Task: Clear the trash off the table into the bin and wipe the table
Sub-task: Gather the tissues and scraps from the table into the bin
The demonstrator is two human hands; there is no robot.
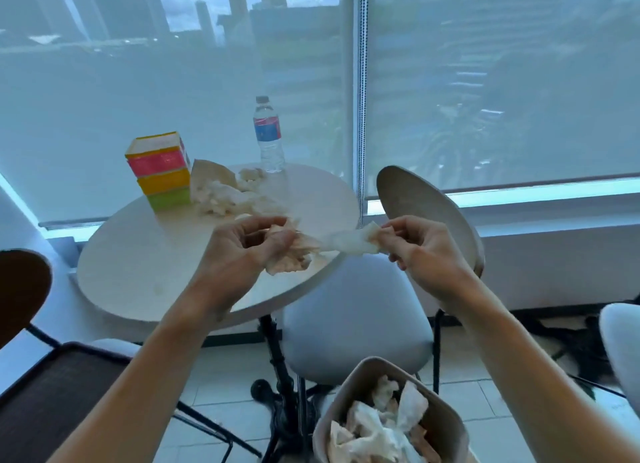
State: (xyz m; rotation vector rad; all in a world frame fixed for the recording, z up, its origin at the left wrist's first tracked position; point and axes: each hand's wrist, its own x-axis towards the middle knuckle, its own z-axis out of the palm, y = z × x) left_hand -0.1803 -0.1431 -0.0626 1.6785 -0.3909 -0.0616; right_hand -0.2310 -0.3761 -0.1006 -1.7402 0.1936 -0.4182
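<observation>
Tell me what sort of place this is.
Probably a high-rise café or office break area: a small round table with chairs, a wide window onto city towers, and a bin.

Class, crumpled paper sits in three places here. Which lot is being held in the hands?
The crumpled white tissue stretched between the left hand and right hand; the other lots lie on the round white table and in the beige bin.

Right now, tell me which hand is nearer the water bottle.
Left. The left hand is just below the water bottle, over the table; the right hand is farther out, past the table's edge.
</observation>
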